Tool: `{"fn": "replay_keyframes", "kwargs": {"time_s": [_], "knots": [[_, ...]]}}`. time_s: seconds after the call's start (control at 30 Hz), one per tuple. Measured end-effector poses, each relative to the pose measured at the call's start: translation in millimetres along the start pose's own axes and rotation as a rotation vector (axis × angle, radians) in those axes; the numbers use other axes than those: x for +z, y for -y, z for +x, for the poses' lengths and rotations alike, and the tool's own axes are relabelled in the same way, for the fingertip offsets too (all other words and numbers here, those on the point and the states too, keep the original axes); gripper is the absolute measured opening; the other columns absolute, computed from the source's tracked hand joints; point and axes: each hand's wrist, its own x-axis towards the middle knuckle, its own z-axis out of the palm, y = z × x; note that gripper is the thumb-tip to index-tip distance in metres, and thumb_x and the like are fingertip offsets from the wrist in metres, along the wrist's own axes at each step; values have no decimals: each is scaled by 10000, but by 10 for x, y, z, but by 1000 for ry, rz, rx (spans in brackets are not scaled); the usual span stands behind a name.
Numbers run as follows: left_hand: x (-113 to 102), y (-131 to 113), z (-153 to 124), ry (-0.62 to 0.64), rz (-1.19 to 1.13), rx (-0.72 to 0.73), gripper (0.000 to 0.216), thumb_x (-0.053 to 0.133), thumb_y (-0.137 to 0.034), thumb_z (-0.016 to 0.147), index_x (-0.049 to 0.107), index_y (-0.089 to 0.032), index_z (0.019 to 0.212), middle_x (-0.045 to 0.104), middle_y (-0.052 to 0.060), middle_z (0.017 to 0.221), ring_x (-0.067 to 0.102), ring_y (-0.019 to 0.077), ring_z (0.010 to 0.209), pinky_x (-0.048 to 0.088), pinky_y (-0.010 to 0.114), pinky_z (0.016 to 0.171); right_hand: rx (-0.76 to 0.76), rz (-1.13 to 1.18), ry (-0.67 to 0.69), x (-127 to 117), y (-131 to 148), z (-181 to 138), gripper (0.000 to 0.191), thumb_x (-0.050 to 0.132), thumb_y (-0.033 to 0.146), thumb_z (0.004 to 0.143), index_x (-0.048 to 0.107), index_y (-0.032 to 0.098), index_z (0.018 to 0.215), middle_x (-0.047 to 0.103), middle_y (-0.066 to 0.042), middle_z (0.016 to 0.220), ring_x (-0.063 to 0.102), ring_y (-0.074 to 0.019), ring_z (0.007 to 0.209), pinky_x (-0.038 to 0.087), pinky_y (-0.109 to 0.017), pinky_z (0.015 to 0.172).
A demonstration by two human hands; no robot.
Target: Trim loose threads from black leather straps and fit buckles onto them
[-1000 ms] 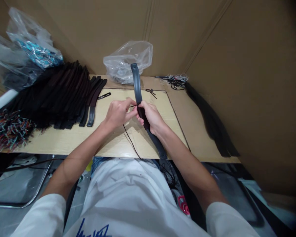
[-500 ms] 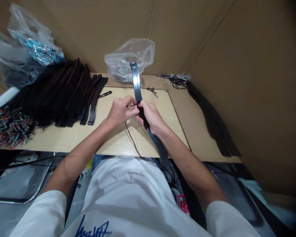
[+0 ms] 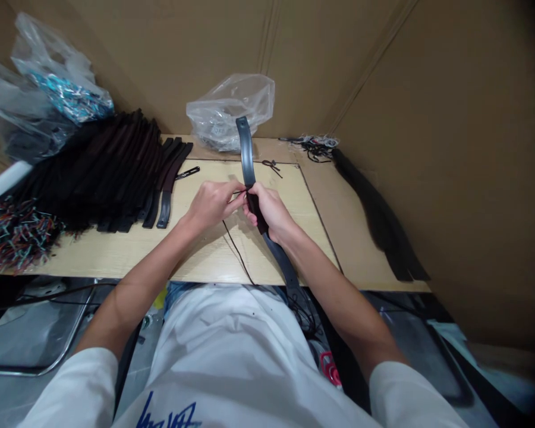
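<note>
A long, curved dark strap (image 3: pixel 246 156) with a hole near its far end rises from the middle of the table. My right hand (image 3: pixel 271 211) is wrapped round its middle, thumb on top, where dark cord or wrapping covers it. The strap's near end runs down past my right wrist to the table's front edge. Beside it on the left, my left hand (image 3: pixel 214 203) pinches a thin dark cord (image 3: pixel 239 192) close to the strap. More of this cord hangs below my left hand and trails over the front edge. My fingertips partly hide where cord and strap meet.
A big pile of dark straps (image 3: pixel 102 172) lies at left, near coloured thread scraps (image 3: pixel 20 235) and plastic bags (image 3: pixel 65 83). A small black tool (image 3: pixel 188 173) lies beside it. Behind stand a clear bag (image 3: pixel 232 113) and cardboard walls. Long dark strips (image 3: pixel 378 214) lie at right.
My left hand has drawn slightly left and away from the strap, and the pinched cord now shows stretched between them. My right hand keeps its hold. The whole view has shifted a little.
</note>
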Motion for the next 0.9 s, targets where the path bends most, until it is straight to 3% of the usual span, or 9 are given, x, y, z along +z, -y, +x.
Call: {"fn": "replay_keyframes", "kwargs": {"time_s": [0.27,0.5,0.77,0.9], "knots": [[126,-69,7,-125,-120,-179,46,721,-233,854,705,-190,852,423,-99,548,392,90,506,311,254,584,16,-8,-18,35,-49,20,234,613,399,944,563,237,783,573,19,545,430,-104,369,329,-216,345],[77,-57,50,-103,-284,-313,69,754,-238,787,706,-188,792,321,-114,528,282,86,509,238,263,557,40,-7,-8,39,-21,-5,220,552,319,932,602,208,749,592,-9,541,449,-111,372,321,-221,333],[5,5,50,-48,-102,-224,103,783,-293,862,758,-196,842,399,-91,533,390,102,514,300,274,602,192,91,117,-40,57,7,261,542,371,937,587,202,744,568,-5,532,377,-90,355,279,-213,329],[-71,-17,71,-54,-174,-189,140,766,-336,887,784,-197,885,381,-96,534,348,97,508,305,274,603,236,158,166,-56,118,19,264,515,371,931,582,196,745,527,13,518,311,-79,349,256,-206,333]]}}
